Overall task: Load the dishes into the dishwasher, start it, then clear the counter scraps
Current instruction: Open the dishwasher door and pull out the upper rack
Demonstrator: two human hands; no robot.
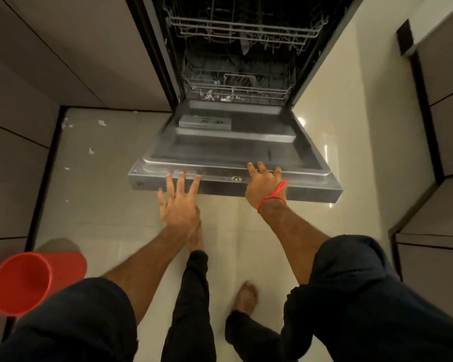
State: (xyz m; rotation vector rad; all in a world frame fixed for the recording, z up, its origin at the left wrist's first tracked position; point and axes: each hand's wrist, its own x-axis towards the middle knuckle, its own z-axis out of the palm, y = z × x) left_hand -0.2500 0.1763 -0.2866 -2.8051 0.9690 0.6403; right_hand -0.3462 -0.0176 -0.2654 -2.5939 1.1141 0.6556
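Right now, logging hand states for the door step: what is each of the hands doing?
Left hand: open, straight fingers touching the door edge.
Right hand: fingers curled over the door edge, gripping it.

The dishwasher door (236, 150) is down, its inner face brushed stainless steel with a dull sheen; the front edge looks smoother and catches more light; the detergent box (205, 122) set in it seems grey plastic; the racks (243, 32) inside are thin coated wire, pale grey and matt; the floor (246, 231) is cream tile, glossy enough to throw back lamp glare; the cabinet fronts (37, 61) look smooth and satin, taupe; the red bucket (21, 283) is plastic, faintly shiny; a red thread (272, 196) circles the right wrist; the sleeves (351, 283) are dark matt cloth.
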